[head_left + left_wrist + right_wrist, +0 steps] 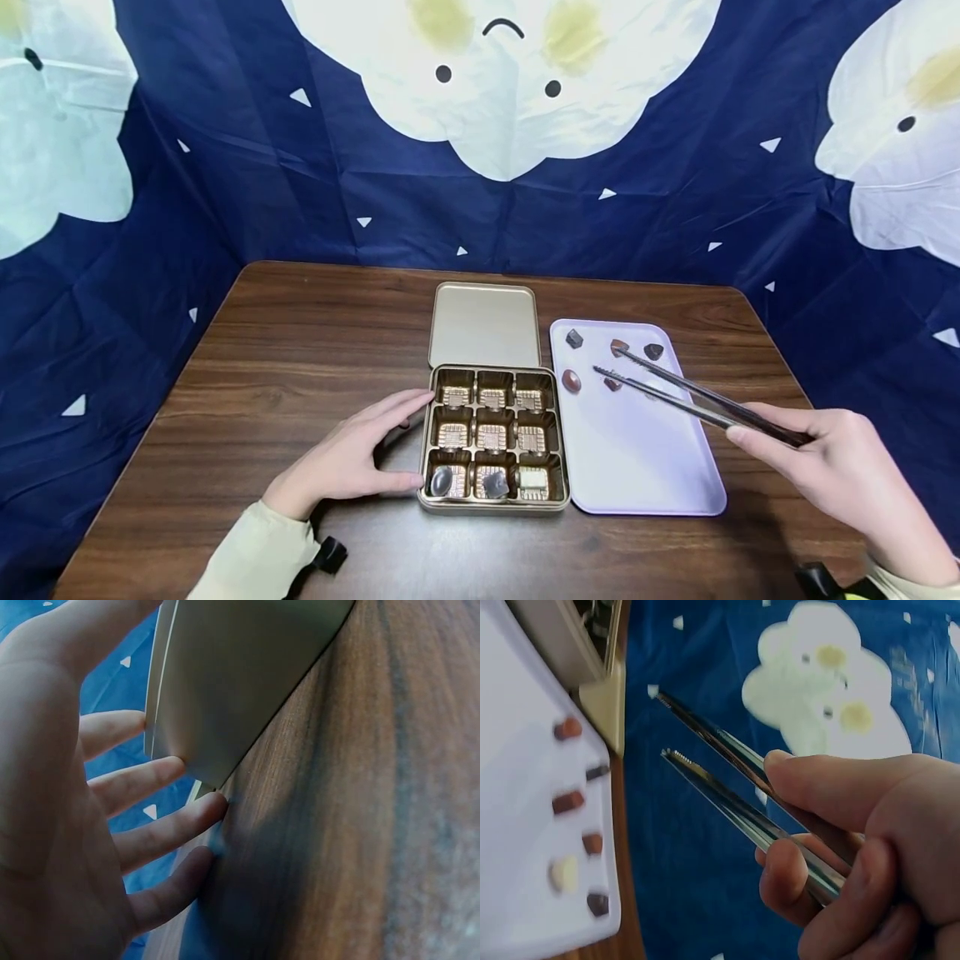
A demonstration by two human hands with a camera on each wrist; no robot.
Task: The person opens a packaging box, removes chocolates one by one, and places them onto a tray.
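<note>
Head view, read left to right: we find a table (300, 358) before a blue cloth (247, 183). The left hand (356, 454) is spread wide, its thumb and fingertips against the left side of the tin (495, 506). The tin stands on the table and has nine compartments. In its near row we record a dark oval stone (442, 481) at left, a dark angular stone (496, 484) in the middle and a pale block (533, 477) at right. The lid (484, 325) lies directly behind the tin. Just right of the tin we note the tray (641, 475), with stones (574, 338) towards its far end; the right wrist view shows six, one pale. Over them reach the tweezers (705, 395), arms parted, tips near a reddish stone (617, 343); we cannot tell whether they touch it. The right hand (832, 467) grips the tweezers between thumb and fingers.
</note>
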